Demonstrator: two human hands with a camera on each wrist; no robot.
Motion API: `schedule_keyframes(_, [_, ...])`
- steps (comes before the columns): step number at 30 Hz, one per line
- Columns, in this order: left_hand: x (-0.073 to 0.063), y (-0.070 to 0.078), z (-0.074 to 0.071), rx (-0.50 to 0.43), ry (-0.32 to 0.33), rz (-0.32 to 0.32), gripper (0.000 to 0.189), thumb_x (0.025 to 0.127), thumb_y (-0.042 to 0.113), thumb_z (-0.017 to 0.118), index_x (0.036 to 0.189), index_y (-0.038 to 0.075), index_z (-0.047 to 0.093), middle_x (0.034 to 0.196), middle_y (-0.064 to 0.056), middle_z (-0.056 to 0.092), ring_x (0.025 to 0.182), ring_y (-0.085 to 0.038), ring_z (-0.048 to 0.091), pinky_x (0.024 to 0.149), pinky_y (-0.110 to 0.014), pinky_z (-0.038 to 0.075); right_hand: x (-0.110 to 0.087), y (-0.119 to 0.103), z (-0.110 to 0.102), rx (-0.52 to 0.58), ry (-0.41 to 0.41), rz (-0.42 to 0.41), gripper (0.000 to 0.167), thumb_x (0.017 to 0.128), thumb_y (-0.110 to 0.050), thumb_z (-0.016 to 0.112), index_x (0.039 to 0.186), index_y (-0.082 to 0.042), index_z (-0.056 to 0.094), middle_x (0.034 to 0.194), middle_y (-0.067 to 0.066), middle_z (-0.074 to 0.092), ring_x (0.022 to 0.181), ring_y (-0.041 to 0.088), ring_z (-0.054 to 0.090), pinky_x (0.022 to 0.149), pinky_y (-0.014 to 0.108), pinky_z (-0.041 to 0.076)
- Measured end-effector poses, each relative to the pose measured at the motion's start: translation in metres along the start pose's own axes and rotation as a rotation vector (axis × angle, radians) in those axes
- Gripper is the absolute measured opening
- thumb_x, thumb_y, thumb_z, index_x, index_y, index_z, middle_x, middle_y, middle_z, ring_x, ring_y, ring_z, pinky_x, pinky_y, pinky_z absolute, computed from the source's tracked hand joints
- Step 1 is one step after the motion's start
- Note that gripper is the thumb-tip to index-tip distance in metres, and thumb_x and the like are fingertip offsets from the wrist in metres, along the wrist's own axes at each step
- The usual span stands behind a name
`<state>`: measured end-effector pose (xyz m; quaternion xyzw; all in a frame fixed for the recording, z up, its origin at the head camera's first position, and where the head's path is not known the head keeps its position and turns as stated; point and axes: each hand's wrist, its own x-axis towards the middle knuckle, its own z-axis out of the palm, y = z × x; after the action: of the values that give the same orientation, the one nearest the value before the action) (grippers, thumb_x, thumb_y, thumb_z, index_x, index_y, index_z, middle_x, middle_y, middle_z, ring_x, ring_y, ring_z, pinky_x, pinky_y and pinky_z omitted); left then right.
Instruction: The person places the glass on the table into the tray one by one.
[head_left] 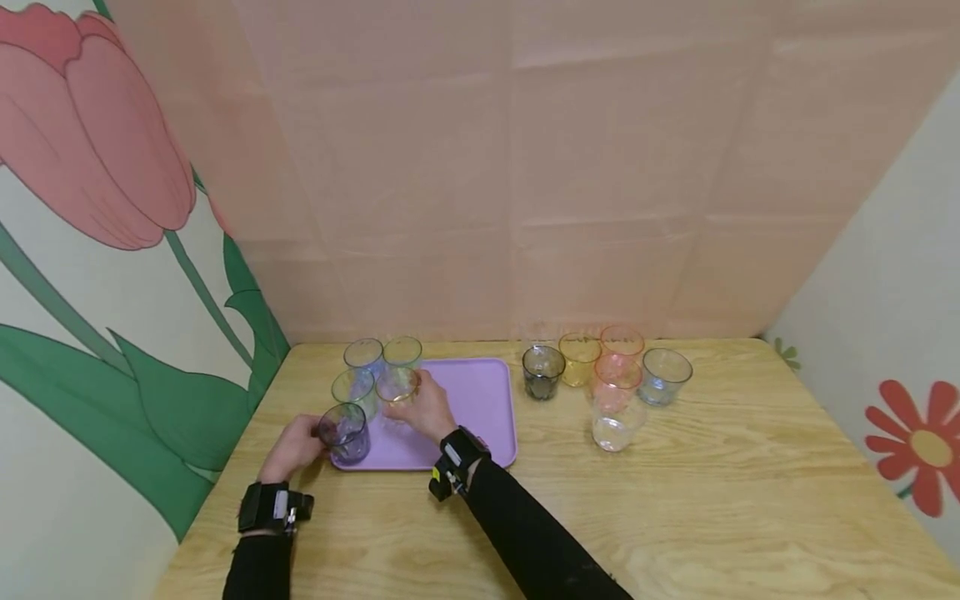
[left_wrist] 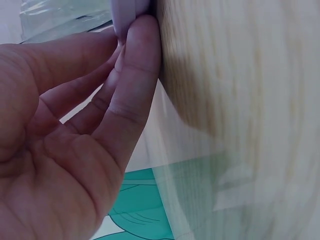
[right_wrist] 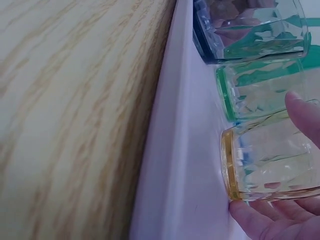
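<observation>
A lavender tray [head_left: 480, 408] lies at the left of the table. My left hand [head_left: 291, 452] is at its front left corner; in the left wrist view the thumb and fingers pinch the tray's rim [left_wrist: 127, 15]. My right hand [head_left: 427, 410] holds an amber-tinted glass [right_wrist: 272, 160] standing on the tray, thumb on one side and fingers on the other. Beside that glass is a green glass [right_wrist: 260, 92]. A dark purple glass [head_left: 347, 442] stands at the corner near my left hand. Behind stand a blue glass [head_left: 364, 358] and another green glass [head_left: 403, 352].
Right of the tray, a group of glasses stands on the wooden table [head_left: 675, 500]: a dark grey glass [head_left: 543, 373], a yellow glass [head_left: 579, 362], pink glasses [head_left: 617, 383], a blue-grey glass [head_left: 664, 379] and a clear glass [head_left: 613, 432]. Walls rise behind and at both sides.
</observation>
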<state>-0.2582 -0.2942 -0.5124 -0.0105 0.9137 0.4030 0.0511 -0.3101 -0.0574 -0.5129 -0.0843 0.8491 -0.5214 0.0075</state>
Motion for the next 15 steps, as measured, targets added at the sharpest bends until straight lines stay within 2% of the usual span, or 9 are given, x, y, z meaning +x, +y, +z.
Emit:
schedule_keyframes(7, [0.0022,0.0041,0.0004,-0.007,0.007,0.0,0.022,0.081,-0.019,0.055,0.095,-0.01,0.069,0.087,-0.013,0.068,0.081,-0.024,0.061,0.071,-0.034,0.052,-0.0005,-0.0038,-0.0026,-0.038,0.011,-0.019,0.087,0.071,-0.024,0.093,0.141,0.004,0.048,0.133,0.023,0.061,0.121,0.037,0.059,0.103,0.045,0.048])
schedule_keyframes(15, [-0.0006,0.0026,0.0024,-0.018,0.014,-0.039,0.022,0.083,-0.018,0.055,0.096,-0.009,0.07,0.088,-0.013,0.069,0.08,-0.024,0.061,0.071,-0.036,0.053,-0.0024,0.0012,-0.0022,-0.039,-0.016,-0.005,0.091,0.071,-0.022,0.093,0.144,0.005,0.045,0.137,0.024,0.058,0.124,0.037,0.057,0.106,0.047,0.045])
